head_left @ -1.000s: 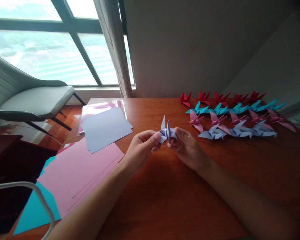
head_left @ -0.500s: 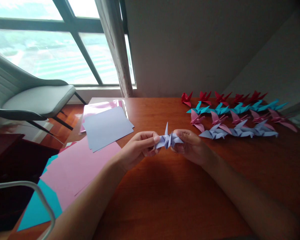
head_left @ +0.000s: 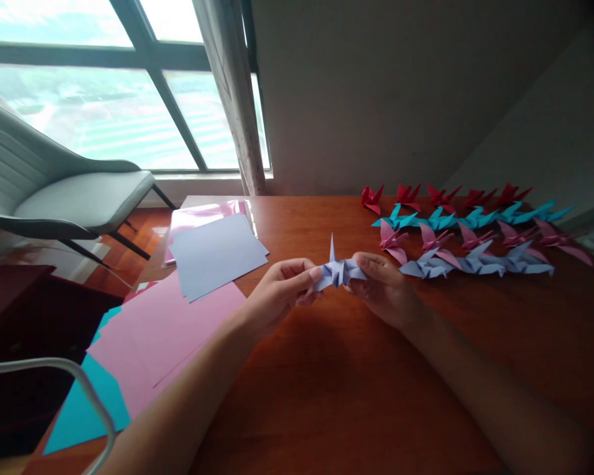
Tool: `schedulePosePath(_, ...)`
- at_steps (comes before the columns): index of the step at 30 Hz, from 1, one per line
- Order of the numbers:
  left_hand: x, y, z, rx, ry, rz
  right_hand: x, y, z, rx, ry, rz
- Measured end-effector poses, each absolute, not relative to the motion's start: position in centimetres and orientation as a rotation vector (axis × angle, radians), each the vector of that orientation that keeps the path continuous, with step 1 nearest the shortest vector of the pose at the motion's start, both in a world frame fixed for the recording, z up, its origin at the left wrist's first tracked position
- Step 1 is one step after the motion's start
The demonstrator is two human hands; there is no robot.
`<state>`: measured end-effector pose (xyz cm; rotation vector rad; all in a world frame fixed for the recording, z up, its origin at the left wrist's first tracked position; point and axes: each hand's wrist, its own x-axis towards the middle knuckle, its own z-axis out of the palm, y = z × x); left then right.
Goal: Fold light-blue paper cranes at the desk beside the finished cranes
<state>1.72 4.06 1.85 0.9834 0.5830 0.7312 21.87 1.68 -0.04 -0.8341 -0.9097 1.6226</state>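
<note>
A small lavender paper crane (head_left: 337, 269) hangs just above the wooden table (head_left: 336, 396), held from both sides. My left hand (head_left: 277, 295) pinches its left wing between thumb and fingers. My right hand (head_left: 385, 289) pinches its right wing the same way. The wings are spread flat and one pointed tip sticks straight up. To the right lie rows of finished cranes: red (head_left: 443, 195) at the back, then teal (head_left: 475, 216), pink (head_left: 480, 237) and lavender (head_left: 478, 264) nearest my right hand.
Flat sheets lie at the left: lavender sheets (head_left: 218, 254) over glossy pink ones, a big pink stack (head_left: 163, 326) and teal sheets (head_left: 84, 409) at the table's edge. A grey chair (head_left: 64, 198) stands by the window. A metal chair arm (head_left: 54, 369) curves at bottom left.
The crane's wings were pulled apart and flattened, so the two upright points became one. Both hands sank slightly toward the table and stay pinched on the crane.
</note>
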Motion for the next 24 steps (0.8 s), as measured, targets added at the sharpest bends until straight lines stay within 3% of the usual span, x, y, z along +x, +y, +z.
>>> schedulePosePath(8, 1.1, 4.2, 1.9, 0.945, 0.502, 0.612, 22.0, 1.4, 0.2, -0.764, -0.926, 1.820)
schedulePosePath(24, 1.5, 4.2, 1.8, 0.829, 0.529, 0.749, 21.9, 1.9, -1.1, -0.745, -0.904, 1.697)
